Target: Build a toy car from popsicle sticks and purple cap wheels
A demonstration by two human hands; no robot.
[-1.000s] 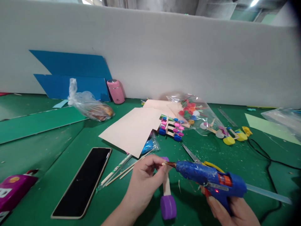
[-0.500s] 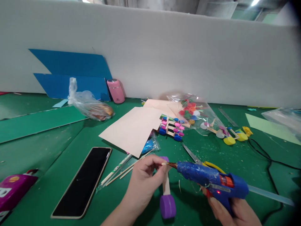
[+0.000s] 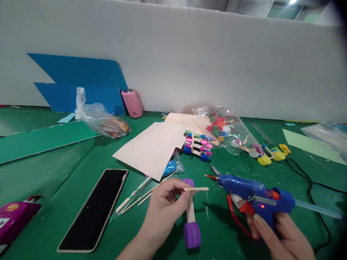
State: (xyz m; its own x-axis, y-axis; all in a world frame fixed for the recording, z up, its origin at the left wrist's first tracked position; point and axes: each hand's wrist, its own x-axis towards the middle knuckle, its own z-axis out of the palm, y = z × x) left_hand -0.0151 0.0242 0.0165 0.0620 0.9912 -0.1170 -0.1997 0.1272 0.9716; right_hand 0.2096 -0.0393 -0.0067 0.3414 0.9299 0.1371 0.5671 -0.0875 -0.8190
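Note:
Between the thumb and fingers of my left hand point(image 3: 166, 213) is a short wooden stick point(image 3: 199, 189), held level with its free end pointing right. Below it, on the green table, lies a wooden strip point(image 3: 191, 211) with a purple foam wheel point(image 3: 192, 234) at its near end and more purple foam at the far end. My right hand point(image 3: 282, 234) grips a blue hot glue gun point(image 3: 252, 191) by its handle; its red light is lit and a clear glue stick juts from the back. The brown nozzle points left, apart from the stick. Scissors point(image 3: 234, 213) lie partly hidden beneath the gun.
A phone point(image 3: 93, 209) and thin sticks point(image 3: 148, 194) lie left of my hands. Beyond are cream paper point(image 3: 151, 148), small wheeled pieces point(image 3: 199, 146), a bag of coloured parts point(image 3: 221, 126) and a pink flask point(image 3: 132, 103). A black cord point(image 3: 309, 184) runs along the right.
The glue gun has moved right, its nozzle leaving the wooden stick, which now shows more of its length. My left hand has stayed nearly in place.

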